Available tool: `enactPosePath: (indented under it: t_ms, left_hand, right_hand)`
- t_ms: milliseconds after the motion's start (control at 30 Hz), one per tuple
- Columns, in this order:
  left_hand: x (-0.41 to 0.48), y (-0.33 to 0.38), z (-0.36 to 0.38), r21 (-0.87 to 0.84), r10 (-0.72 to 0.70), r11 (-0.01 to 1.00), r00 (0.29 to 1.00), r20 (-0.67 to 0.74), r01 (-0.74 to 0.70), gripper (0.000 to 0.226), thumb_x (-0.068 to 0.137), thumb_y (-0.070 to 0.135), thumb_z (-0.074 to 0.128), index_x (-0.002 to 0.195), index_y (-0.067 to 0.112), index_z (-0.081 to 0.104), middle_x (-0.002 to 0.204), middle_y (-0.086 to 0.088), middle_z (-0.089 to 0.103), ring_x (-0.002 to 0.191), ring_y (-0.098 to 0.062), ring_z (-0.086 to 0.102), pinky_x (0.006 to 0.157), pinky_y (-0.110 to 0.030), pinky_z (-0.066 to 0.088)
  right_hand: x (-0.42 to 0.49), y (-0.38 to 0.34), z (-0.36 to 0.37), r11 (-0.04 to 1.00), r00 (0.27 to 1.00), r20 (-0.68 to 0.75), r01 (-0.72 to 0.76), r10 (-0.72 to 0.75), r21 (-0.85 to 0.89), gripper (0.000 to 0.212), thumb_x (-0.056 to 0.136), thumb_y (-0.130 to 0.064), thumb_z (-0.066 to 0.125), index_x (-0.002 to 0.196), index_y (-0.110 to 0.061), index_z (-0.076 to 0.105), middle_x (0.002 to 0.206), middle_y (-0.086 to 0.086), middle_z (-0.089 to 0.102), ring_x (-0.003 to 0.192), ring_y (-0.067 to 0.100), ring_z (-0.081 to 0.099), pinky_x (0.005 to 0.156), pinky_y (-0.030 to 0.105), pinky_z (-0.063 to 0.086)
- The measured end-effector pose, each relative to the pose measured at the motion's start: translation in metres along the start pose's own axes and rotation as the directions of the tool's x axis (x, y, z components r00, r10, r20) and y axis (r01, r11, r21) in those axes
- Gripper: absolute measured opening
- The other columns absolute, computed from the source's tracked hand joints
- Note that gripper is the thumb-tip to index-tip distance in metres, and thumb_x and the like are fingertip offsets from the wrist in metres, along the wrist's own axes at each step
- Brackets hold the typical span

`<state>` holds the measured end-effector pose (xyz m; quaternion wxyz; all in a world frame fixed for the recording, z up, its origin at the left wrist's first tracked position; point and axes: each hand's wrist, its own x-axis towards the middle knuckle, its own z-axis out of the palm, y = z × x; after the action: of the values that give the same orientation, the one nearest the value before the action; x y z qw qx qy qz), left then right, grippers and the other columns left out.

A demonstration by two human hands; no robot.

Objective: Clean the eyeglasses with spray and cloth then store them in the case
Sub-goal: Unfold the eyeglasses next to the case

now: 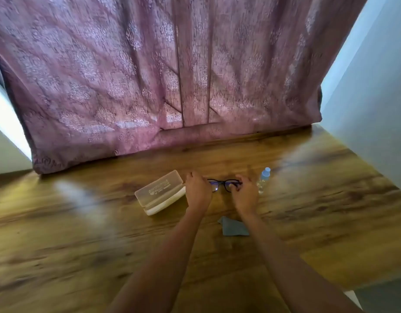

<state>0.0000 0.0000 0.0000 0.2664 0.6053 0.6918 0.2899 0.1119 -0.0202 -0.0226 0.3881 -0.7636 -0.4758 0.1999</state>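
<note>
**Clerk:** Item one, the eyeglasses?

**Me:** Dark thin-rimmed eyeglasses (pixel 224 185), at the centre of the wooden table (pixel 82 222) with its brown grain. My left hand (pixel 198 192) is closed on their 9 o'clock end, my right hand (pixel 245 194) pinched on their 3 o'clock end. Whether they rest on the wood or are lifted just off it, I cannot tell.

**Clerk:** Item two, the case?

**Me:** Translucent cream plastic rectangular case (pixel 161 192), at 9 o'clock from the glasses, just beside my left hand, lying at a slant. Lid open or shut, I cannot tell.

**Clerk:** Item three, the spray?

**Me:** Small clear spray bottle with pale blue cap (pixel 264 180), at 3 o'clock, just beside my right hand.

**Clerk:** Item four, the cloth?

**Me:** Grey-blue cleaning cloth (pixel 234 227), crumpled flat at 6 o'clock from the glasses, between my forearms, partly under the right one.

**Clerk:** Surroundings?

**Me:** Mauve patterned curtain (pixel 149 75) at 12 o'clock, its hem touching the table's far edge.
</note>
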Motion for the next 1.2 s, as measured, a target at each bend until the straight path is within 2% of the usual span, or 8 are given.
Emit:
enactPosePath:
  t_ms: [333,467,633,767,933,1000,1067,1200]
  left_hand:
    - [0.02,0.002,0.018,0.038,-0.183,0.983,0.978,0.096,0.181,0.034,0.093,0.011,0.041,0.123,-0.006,0.042,0.133,-0.023,0.041,0.121,-0.035,0.041,0.099,-0.038,0.037]
    - [0.027,0.003,0.02,0.091,-0.226,0.973,0.958,0.175,0.213,0.033,0.094,0.014,0.042,0.121,-0.005,0.046,0.13,-0.023,0.045,0.119,-0.034,0.044,0.099,-0.038,0.036]
    - [0.033,0.006,0.023,0.068,-0.286,0.958,0.934,0.216,0.278,0.029,0.093,0.015,0.044,0.112,-0.005,0.055,0.122,-0.018,0.052,0.106,-0.029,0.054,0.084,-0.032,0.045]
    - [0.031,0.007,0.021,-0.074,-0.269,0.956,0.948,0.172,0.284,0.04,0.098,0.024,0.035,0.101,-0.007,0.061,0.11,-0.02,0.06,0.094,-0.027,0.056,0.074,-0.03,0.037]
    - [0.021,0.005,0.005,-0.219,-0.266,0.938,0.963,0.042,0.268,0.041,0.098,0.029,0.038,0.078,-0.001,0.059,0.066,-0.005,0.053,0.072,-0.02,0.049,0.055,-0.027,0.033]
    - [0.016,0.003,-0.001,-0.249,-0.244,0.939,0.97,0.002,0.237,0.029,0.095,0.025,0.047,0.083,0.004,0.064,0.072,-0.004,0.06,0.075,-0.019,0.053,0.06,-0.024,0.039]
    - [0.009,0.002,-0.008,-0.28,-0.232,0.937,0.971,-0.055,0.208,0.022,0.09,0.02,0.058,0.101,0.004,0.068,0.093,-0.007,0.069,0.085,-0.016,0.059,0.074,-0.023,0.045]
    - [-0.008,0.004,-0.021,-0.322,-0.189,0.938,0.97,-0.156,0.131,0.021,0.082,0.015,0.067,0.101,0.006,0.069,0.096,-0.005,0.071,0.08,-0.006,0.056,0.07,-0.014,0.04]
  right_hand:
    - [0.016,0.014,0.003,0.986,0.982,0.161,-0.077,0.101,-0.147,0.047,0.092,-0.008,0.042,0.138,-0.005,0.034,0.139,0.02,0.034,0.119,0.037,0.045,0.097,0.038,0.039]
    - [0.02,0.018,0.005,0.983,0.973,0.2,-0.086,0.118,-0.162,0.047,0.093,-0.01,0.042,0.139,-0.007,0.033,0.139,0.02,0.037,0.121,0.035,0.045,0.098,0.038,0.038]
    - [0.025,0.018,0.004,0.988,0.978,0.173,-0.099,0.119,-0.119,0.041,0.092,-0.01,0.045,0.132,-0.007,0.045,0.128,0.019,0.05,0.113,0.032,0.052,0.093,0.034,0.042]
    - [0.026,0.019,0.001,0.993,0.987,0.115,-0.1,0.108,-0.069,0.032,0.093,-0.014,0.047,0.122,-0.004,0.054,0.112,0.017,0.062,0.098,0.028,0.059,0.075,0.026,0.041]
    - [0.02,0.014,-0.002,0.99,0.994,0.021,-0.105,0.104,0.094,0.027,0.094,-0.019,0.049,0.113,-0.005,0.061,0.101,0.011,0.066,0.072,0.014,0.053,0.065,0.023,0.04]
    - [0.016,0.012,-0.003,0.979,0.994,-0.013,-0.104,0.108,0.176,0.024,0.093,-0.02,0.051,0.11,-0.008,0.063,0.1,0.008,0.067,0.074,0.013,0.055,0.068,0.024,0.042]
    - [0.01,0.009,-0.005,0.962,0.993,-0.037,-0.096,0.109,0.254,0.021,0.091,-0.02,0.054,0.106,-0.01,0.064,0.101,0.005,0.066,0.084,0.013,0.058,0.073,0.023,0.044]
    - [-0.002,-0.001,-0.013,0.931,0.988,-0.097,-0.08,0.122,0.357,0.014,0.089,-0.018,0.058,0.097,-0.01,0.066,0.096,0.003,0.067,0.086,0.011,0.059,0.068,0.013,0.041]
